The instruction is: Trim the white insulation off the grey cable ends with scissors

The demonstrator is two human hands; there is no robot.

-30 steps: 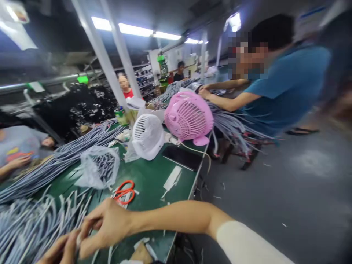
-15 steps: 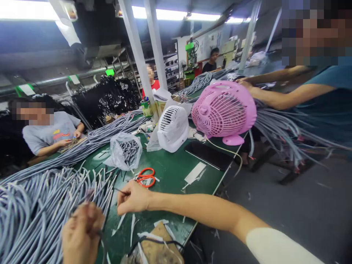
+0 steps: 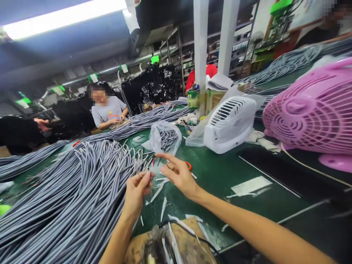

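Observation:
My left hand [image 3: 139,189] is closed in a pinch beside a large bundle of grey cables [image 3: 82,183]. It seems to grip the end of one cable, with thin wires, one of them red [image 3: 153,161], showing just above the fingertips. Close by on the right is my right hand [image 3: 180,176], its index finger stretched toward those wires and its thumb apart. A small dark spot shows between its fingers, too small to name. Behind that hand, red-handled scissors [image 3: 188,165] are partly hidden. A clear plastic bag [image 3: 165,137] of short grey tubes lies just beyond.
A white fan [image 3: 231,124] and a pink fan [image 3: 310,113] stand to the right, with a dark flat panel [image 3: 280,172] before them. White scraps litter the green table [image 3: 214,176]. A stained brown block [image 3: 192,234] sits at the front edge. A co-worker [image 3: 108,110] sits across the table.
My view has swung left, and the person on the right is out of sight. Both hands have come together; the right hand's fingers have opened from a pinch on a thin dark strip.

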